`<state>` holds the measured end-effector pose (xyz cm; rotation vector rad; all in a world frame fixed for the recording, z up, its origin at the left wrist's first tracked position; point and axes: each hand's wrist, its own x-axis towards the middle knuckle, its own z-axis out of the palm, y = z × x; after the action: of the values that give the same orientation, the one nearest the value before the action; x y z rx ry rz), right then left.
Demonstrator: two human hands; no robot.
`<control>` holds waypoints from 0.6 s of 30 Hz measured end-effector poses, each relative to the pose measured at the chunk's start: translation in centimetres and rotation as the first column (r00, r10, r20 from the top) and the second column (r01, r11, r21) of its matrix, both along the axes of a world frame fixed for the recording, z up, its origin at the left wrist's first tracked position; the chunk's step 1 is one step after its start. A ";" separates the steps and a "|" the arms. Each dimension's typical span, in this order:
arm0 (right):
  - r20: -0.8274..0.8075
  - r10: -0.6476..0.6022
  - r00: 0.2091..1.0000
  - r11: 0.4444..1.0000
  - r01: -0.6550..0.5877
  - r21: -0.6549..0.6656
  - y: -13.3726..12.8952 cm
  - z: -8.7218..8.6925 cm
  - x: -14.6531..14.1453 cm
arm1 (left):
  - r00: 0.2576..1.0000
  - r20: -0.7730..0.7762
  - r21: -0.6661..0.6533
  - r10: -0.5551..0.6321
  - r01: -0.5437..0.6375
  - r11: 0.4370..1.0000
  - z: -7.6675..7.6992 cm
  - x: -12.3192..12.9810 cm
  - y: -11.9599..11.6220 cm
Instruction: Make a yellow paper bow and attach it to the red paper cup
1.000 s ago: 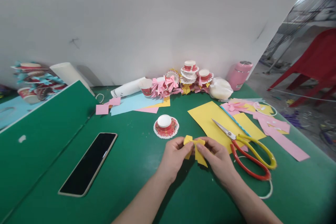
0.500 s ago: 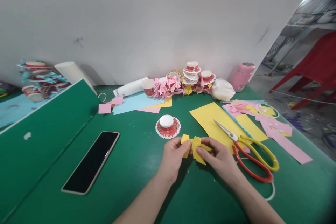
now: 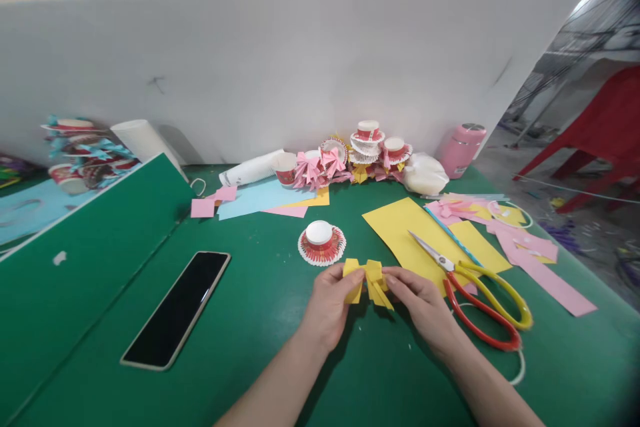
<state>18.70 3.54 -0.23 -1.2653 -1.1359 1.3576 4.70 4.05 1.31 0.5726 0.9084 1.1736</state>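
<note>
A folded yellow paper bow [image 3: 374, 273] is held above the green table between my two hands. My left hand [image 3: 330, 300] pinches its left side, thumb in front. At its right side, the thumb and fingers of my right hand [image 3: 417, 300] close on the paper. Strips of the bow hang down between the hands. Just beyond them, a small hat [image 3: 320, 233] made from a paper cup, with a white top and a fringed red-and-white brim, stands on the table. Scissors [image 3: 450, 265] with one red and one yellow handle lie right of my right hand.
Yellow sheets [image 3: 395, 220] and a blue-striped stick [image 3: 453, 235] lie under and beside the scissors. A phone [image 3: 177, 307] rests at left. Decorated cup hats [image 3: 368, 140], a cup stack [image 3: 250, 169] and a pink bottle [image 3: 463, 150] line the white partition [image 3: 280, 67].
My right fingers have shifted a little on the bow's right side, and its hanging strips sit differently. The view has tilted slightly; the hat and scissors stay in place.
</note>
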 end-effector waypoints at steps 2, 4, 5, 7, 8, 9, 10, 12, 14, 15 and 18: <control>-0.006 0.003 1.000 1.000 -0.003 -0.012 0.1 -0.1 -0.1 | 1.000 0.016 -0.007 0.009 -0.009 1.000 0.1 0.0 0.0; -0.012 0.037 0.999 0.999 -0.037 -0.016 0.0 0.0 -0.1 | 1.000 0.023 -0.007 0.011 -0.011 1.000 0.2 0.1 0.0; -0.012 0.063 0.998 0.998 -0.064 -0.014 0.0 0.0 -0.2 | 1.000 0.023 -0.004 0.012 -0.012 1.000 0.2 0.1 0.1; 0.008 0.118 0.993 0.993 -0.118 0.003 -0.1 0.1 -0.2 | 1.000 0.023 0.000 0.019 -0.019 1.000 0.2 0.1 0.1; 0.025 0.139 0.990 0.990 -0.139 0.016 -0.2 0.2 -0.2 | 0.999 0.024 0.000 0.024 -0.024 1.000 0.2 0.1 0.1; 0.044 0.156 0.987 0.987 -0.157 0.030 -0.3 0.3 -0.1 | 0.999 0.026 -0.001 0.029 -0.029 1.000 0.1 0.1 0.0; 0.062 0.171 0.983 0.984 -0.174 0.043 -0.4 0.3 -0.1 | 0.999 0.029 -0.003 0.033 -0.033 0.999 0.0 0.1 0.0; 0.089 0.199 0.976 0.977 -0.204 0.062 -0.5 0.3 -0.2 | 0.999 0.037 -0.006 0.039 -0.039 0.999 -0.1 0.2 0.0; 0.107 0.212 0.971 0.973 -0.220 0.067 -0.5 0.2 -0.3 | 0.999 0.039 -0.004 0.038 -0.038 0.999 -0.3 0.2 -0.1; 0.113 0.209 0.971 0.974 -0.218 0.066 -0.5 0.2 -0.3 | 0.999 0.038 -0.004 0.035 -0.035 0.999 -0.4 0.2 -0.1; 0.107 0.196 0.975 0.978 -0.203 0.058 -0.3 0.0 -0.3 | 0.999 0.027 -0.009 0.025 -0.025 1.000 -0.4 0.2 0.0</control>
<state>18.40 3.25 -0.20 -1.2067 -1.3993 1.4005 4.88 4.01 0.88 0.5386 0.8995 1.1970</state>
